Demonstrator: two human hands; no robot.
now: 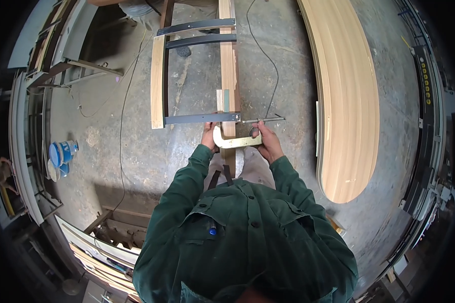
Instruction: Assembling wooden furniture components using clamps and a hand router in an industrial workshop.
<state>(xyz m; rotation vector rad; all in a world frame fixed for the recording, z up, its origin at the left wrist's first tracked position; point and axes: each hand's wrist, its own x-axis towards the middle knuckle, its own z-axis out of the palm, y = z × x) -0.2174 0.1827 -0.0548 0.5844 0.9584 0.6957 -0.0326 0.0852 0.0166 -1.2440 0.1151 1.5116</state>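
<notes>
In the head view, the two hands are apart, one at each side of a long wooden beam (228, 65); the right hand (271, 143) is closed around the right end of a pale golden clamp (237, 143), with its fingers near the thin screw rod (264, 120); the left hand (209, 136) is at the left end of the clamp, beside the beam, but its fingers are partly hidden, so I cannot tell how firmly it grips. The clamp is across the beam, in front of the person's legs, just below a dark flat bar (199, 119); this bar reaches from a shorter wooden piece (157, 83) on the left to the beam; above the bar, a small block (225, 100) with a green strip is at the beam; to the right, a large wooden panel (349, 101) with rounded end stands well apart; a blue bucket (61, 154) is far at the left, on the concrete floor (101, 136).
</notes>
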